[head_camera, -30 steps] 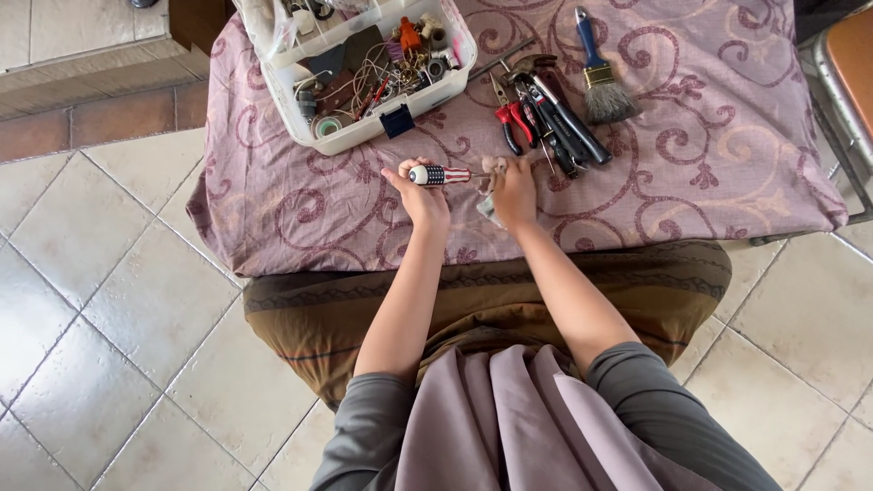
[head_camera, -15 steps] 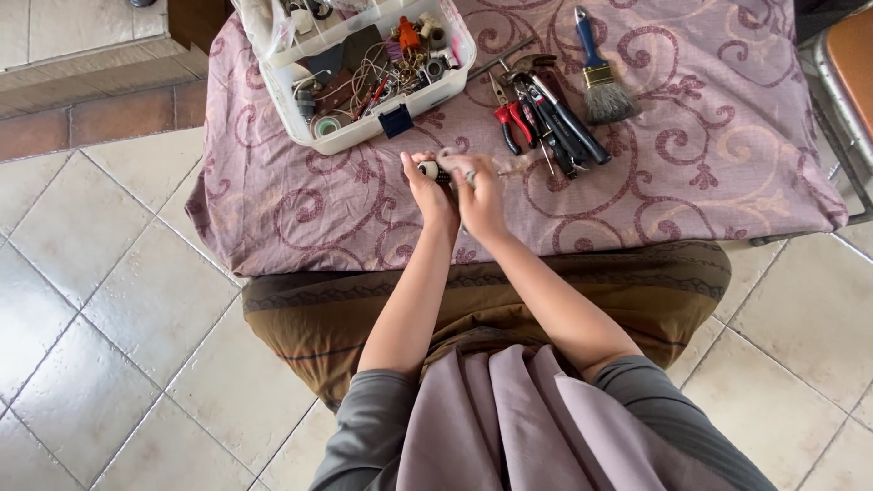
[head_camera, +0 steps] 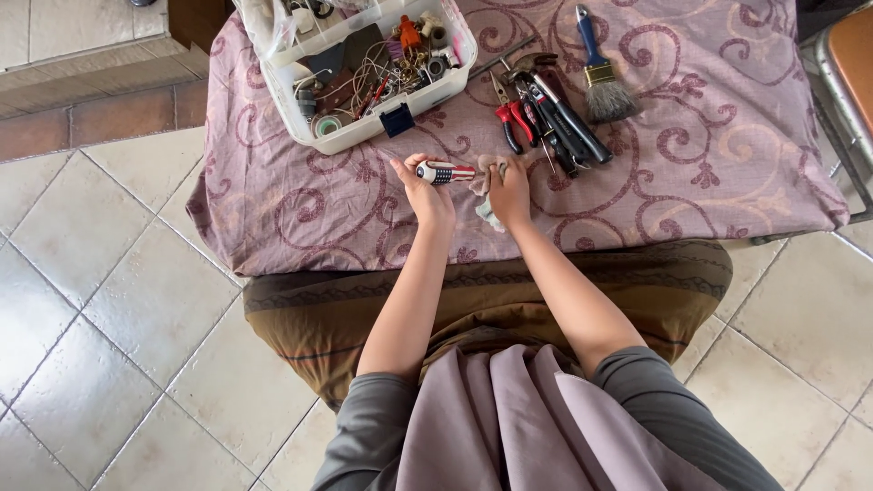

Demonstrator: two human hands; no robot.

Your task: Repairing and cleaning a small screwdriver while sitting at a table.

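**Wiping a screwdriver with a cloth**

Head view: the left hand [head_camera: 429,193] clenches the screwdriver [head_camera: 445,172] by its striped handle above the surface [head_camera: 727,182]; the right hand [head_camera: 509,189] grasps a cloth [head_camera: 485,177] around the shaft. Best keep the handle steady, wiping away from the pliers [head_camera: 510,120].

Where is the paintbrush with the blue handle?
In the head view, the paintbrush lies on the purple patterned cloth at the upper right, just right of the pile of pliers and hand tools, away from both hands.
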